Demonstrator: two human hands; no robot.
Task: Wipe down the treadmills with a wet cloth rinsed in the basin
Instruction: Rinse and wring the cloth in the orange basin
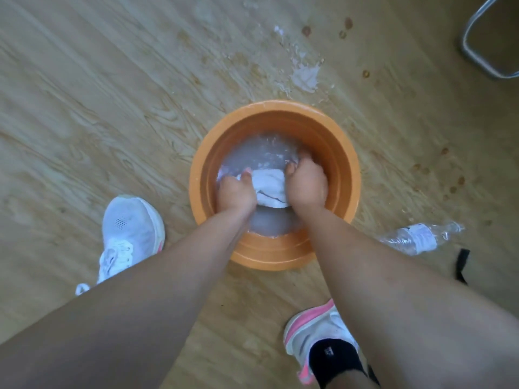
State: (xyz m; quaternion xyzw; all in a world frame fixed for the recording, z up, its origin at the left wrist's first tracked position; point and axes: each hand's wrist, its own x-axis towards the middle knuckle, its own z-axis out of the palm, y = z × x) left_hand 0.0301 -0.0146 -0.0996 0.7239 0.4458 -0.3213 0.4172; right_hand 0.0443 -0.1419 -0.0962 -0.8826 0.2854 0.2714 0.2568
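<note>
The soaked white cloth [269, 189] is bunched up between my two hands, sitting low in the round orange plastic basin [349, 175], partly in the cloudy water [261, 153] that fills its bottom. My left hand [236, 193] grips the cloth's left end with the fingers curled down around it and the thumb lying across the top fold; my right hand [306, 183] grips the right end in a closed fist, knuckles up, fingertips tucked out of sight under the fabric. Both my bare forearms reach down over the near rim into the basin. The basin stands on a pale wood-grain floor [112, 108], which is wet just beyond the far rim, where a whitish splash [306, 75] and scattered droplets lie. A few small brown spots [306, 30] mark the floor further out and to the right. A crumpled clear plastic bottle [418, 237] with a white label lies on its side near the basin's right side, and a short black strap [462, 265] lies just beyond it. My white mesh trainer [129, 228] is planted to the left of the basin; my other white and pink trainer [317, 332], with a black sock [334, 360] above it, stands closer in on the right. A bent grey metal tube frame [477, 56] shows at the top right corner
</note>
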